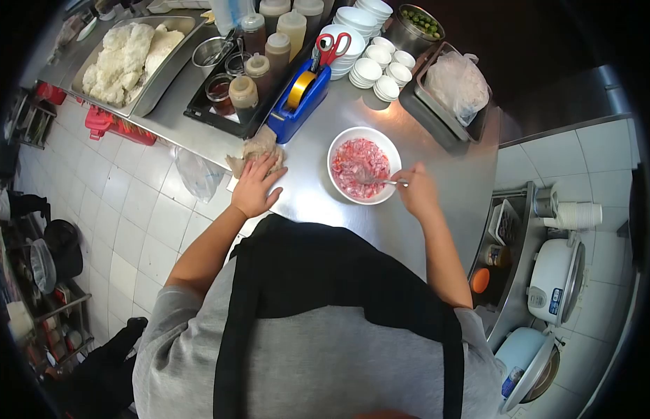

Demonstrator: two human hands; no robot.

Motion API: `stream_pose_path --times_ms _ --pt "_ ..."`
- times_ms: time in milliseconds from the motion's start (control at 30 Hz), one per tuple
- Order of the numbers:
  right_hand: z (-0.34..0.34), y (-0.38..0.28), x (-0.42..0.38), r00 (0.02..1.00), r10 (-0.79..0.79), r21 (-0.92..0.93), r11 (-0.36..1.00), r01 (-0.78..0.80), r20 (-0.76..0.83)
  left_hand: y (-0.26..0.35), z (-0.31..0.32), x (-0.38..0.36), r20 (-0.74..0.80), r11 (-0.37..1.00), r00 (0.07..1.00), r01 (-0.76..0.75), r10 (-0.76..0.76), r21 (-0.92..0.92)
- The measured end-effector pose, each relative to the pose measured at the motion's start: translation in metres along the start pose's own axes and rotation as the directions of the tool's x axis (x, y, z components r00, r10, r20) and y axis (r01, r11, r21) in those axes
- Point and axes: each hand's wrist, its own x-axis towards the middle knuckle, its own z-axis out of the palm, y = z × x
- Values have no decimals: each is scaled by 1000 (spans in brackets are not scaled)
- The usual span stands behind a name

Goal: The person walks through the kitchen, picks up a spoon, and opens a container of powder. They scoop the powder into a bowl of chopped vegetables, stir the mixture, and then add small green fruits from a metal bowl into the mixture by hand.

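Observation:
A white bowl point(392, 150) stands on the steel counter in front of me, holding a finely chopped pink, red and white mixture point(356, 157). My right hand point(418, 192) is closed around the handle of a metal spoon point(384, 181) at the bowl's right rim. The spoon's head is partly sunk in the mixture. To the left, my left hand point(255, 188) lies flat with its fingers spread, the fingertips touching a crumpled brown cloth point(259, 149) at the counter's near edge.
Behind the cloth stands a blue tape dispenser point(286, 115) with red-handled scissors point(332, 49). A black tray point(203, 105) carries several sauce bottles point(277, 52). Stacked white bowls point(356, 19), small cups point(367, 71) and a bagged container point(451, 133) line the back.

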Motion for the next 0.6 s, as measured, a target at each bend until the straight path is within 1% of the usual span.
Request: stream_pose_path --times_ms 33,133,267,333,433,533,600 --pt "-3 -5 -4 999 1 -3 1000 0 43 1 -1 1 3 1000 1000 3 -3 -1" --pt "-2 -23 -1 997 67 16 998 -67 -35 0 0 1 15 1000 1000 6 -6 1" --pt "1 -5 -1 999 37 -17 999 -38 -24 1 -1 1 5 1000 1000 6 -6 -1" --pt "-1 -23 -5 999 38 -10 999 -38 -30 1 0 1 1 1000 1000 5 -5 1" --pt "8 0 6 988 49 75 996 -38 -147 0 0 1 -11 1000 1000 -4 4 -6" --pt "-1 2 -5 999 30 -61 998 -32 -33 1 -1 1 -4 1000 1000 2 -2 -9" --pt "-2 -15 -3 997 53 -6 999 -54 -62 0 0 2 4 1000 1000 1 -1 -4"
